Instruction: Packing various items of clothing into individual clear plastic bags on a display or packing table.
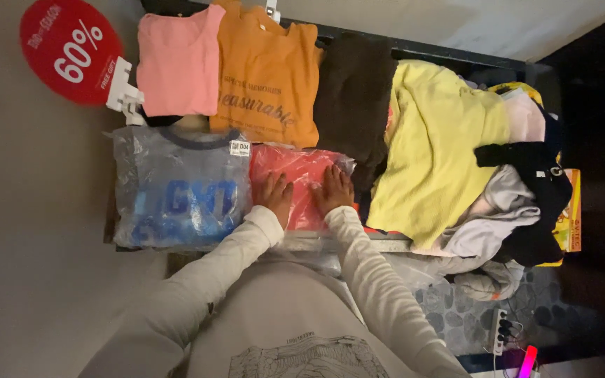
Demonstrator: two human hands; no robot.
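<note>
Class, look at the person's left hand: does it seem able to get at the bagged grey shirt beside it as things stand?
Probably yes. The left hand rests flat on the red bagged garment, and the bagged grey shirt lies right next to it, uncovered, with nothing between them.

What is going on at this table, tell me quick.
A person in a pale long-sleeved top has both hands flat on a red garment in a clear plastic bag: the left hand on its left part, the right hand on its right. Beside it lies a bagged grey top with blue letters. Behind are a pink top, an orange top and a dark brown garment. To the right, a loose heap with a yellow garment on top.
</note>
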